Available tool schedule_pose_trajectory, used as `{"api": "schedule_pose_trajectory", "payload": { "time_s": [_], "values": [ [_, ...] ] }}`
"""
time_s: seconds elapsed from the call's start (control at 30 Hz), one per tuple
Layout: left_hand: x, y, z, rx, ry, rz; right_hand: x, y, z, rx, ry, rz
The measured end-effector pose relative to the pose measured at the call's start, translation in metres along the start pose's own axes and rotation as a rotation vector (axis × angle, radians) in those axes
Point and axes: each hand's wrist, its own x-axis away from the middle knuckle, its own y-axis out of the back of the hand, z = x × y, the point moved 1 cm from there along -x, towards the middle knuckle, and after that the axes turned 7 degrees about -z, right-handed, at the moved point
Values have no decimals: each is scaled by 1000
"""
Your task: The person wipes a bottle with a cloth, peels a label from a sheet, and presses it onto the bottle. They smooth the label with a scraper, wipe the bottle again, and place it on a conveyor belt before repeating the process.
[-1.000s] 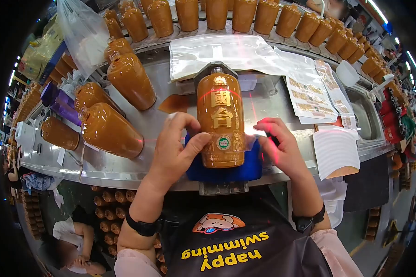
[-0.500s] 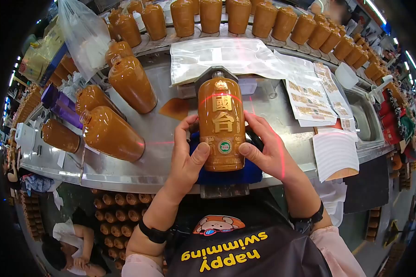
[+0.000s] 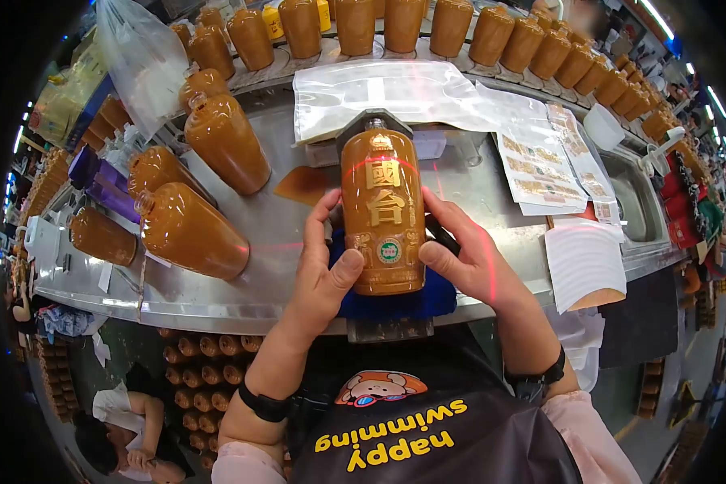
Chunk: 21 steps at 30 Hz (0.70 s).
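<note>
A glossy brown bottle [image 3: 383, 218] with gold characters and a round green-and-white mark lies in front of me, its neck pointing away, in a holder with a blue cloth [image 3: 436, 298] beneath it. On its left side, my left hand [image 3: 323, 270] curves round the lower part, thumb on the bottle's edge. My right hand [image 3: 468, 258] cups the other side in the same way. Both hands hold the bottle between them. Red light lines cross the bottle and my right hand.
Several brown bottles [image 3: 227, 145] stand at the left. Beyond the steel table [image 3: 274, 250], a conveyor [image 3: 282, 68] carries many bottles. Sheets of gold labels [image 3: 540, 173] lie at the right, by a sink [image 3: 633, 198]. Another person [image 3: 129, 427] sits at lower left.
The bottles on the conveyor have shifted left, and yellow objects now show behind them. My hands remain around the bottle. The whole view has shifted slightly.
</note>
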Motion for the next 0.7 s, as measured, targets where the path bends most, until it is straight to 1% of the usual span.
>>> {"api": "schedule_pose_trajectory", "payload": {
  "time_s": [0.1,0.13,0.2,0.3,0.4,0.5,0.6,0.7],
  "values": [
    [1,0,5,-112,-25,34,1,0,1,103,17,20],
    [1,0,5,-142,-39,36,1,0,1,88,6,21],
    [2,-1,4,-149,-36,33,0,-1,-1,58,-17,23],
    [2,2,5,-127,-37,38,0,-2,-2,37,7,-18],
    [3,4,5,-118,-29,45,1,-1,-1,102,40,5],
    [4,3,3,-143,-20,58,1,-1,-2,105,35,14],
    [4,7,3,-152,-9,71,1,1,1,74,-35,57],
    [5,15,9,-180,-2,95,0,1,5,87,-36,55]
  ]
}}
